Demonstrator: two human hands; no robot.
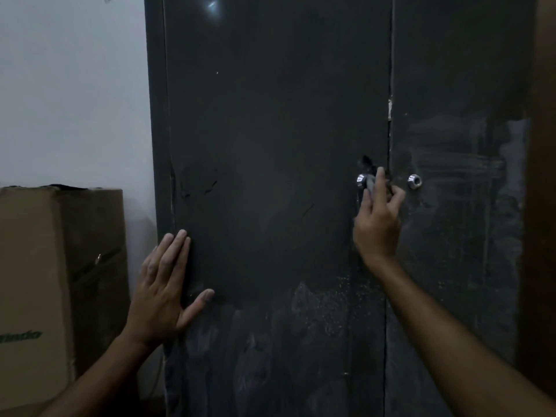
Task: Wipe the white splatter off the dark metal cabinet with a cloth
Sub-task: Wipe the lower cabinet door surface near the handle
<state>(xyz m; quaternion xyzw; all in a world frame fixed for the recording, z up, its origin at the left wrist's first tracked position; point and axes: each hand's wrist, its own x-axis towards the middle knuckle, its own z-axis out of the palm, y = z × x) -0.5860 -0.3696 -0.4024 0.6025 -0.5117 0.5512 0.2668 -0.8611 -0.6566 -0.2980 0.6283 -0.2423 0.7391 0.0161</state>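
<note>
The tall dark metal cabinet [270,145] fills the frame's centre, white splatter [316,320] speckling its lower half. The left hand [164,291] presses flat, fingers straight, at lower left. The right hand [377,219] pinches a small grey cloth [369,184] against the left shiny chrome knob [361,179].

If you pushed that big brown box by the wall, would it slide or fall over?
The cardboard box would probably slide rather than tip: it looks wide and stands squarely beside the cabinet. Its walls look thin and slightly dented, so they would likely give a little. How heavy it is cannot be told; it is closed.
</note>
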